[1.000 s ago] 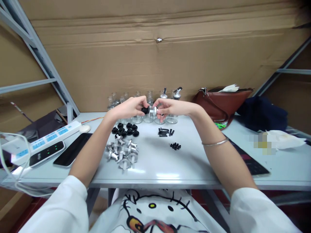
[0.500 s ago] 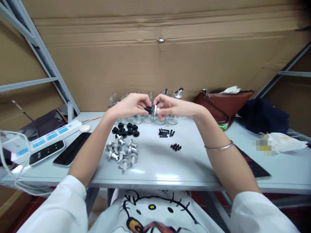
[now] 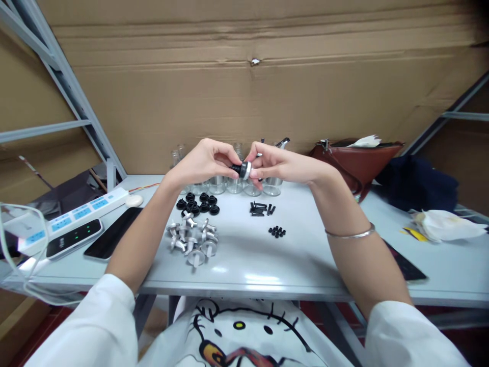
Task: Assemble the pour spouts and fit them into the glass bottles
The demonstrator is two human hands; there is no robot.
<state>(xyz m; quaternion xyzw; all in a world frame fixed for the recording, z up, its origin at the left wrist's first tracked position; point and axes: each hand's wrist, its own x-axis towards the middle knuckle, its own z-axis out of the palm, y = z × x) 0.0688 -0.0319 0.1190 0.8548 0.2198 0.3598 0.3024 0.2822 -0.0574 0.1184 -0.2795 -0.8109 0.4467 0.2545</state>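
Observation:
Above the table's back half, my left hand (image 3: 206, 162) pinches the narrow end of a black ribbed rubber stopper (image 3: 241, 170) between thumb and fingers. From the other side, the fingers of my right hand (image 3: 280, 163) are closed on a silver pour spout (image 3: 248, 170), whose round base lies against the stopper's wide end. My right fingers hide most of the spout. Below my left hand lie several loose black stoppers (image 3: 204, 205), with several silver pour spouts (image 3: 193, 240) in a pile nearer me.
Clear glass bottles (image 3: 234, 186) stand in a row behind my hands. Black pins (image 3: 260, 208) and tiny black caps (image 3: 277, 232) lie mid-table. Phones (image 3: 114, 237) and a power strip (image 3: 76, 219) are left; a brown bag (image 3: 355, 160) sits back right.
The joined stopper and spout have shifted slightly right and turned a little. My left fingers have changed their hold on the stopper's narrow end. The loose parts on the table have not moved.

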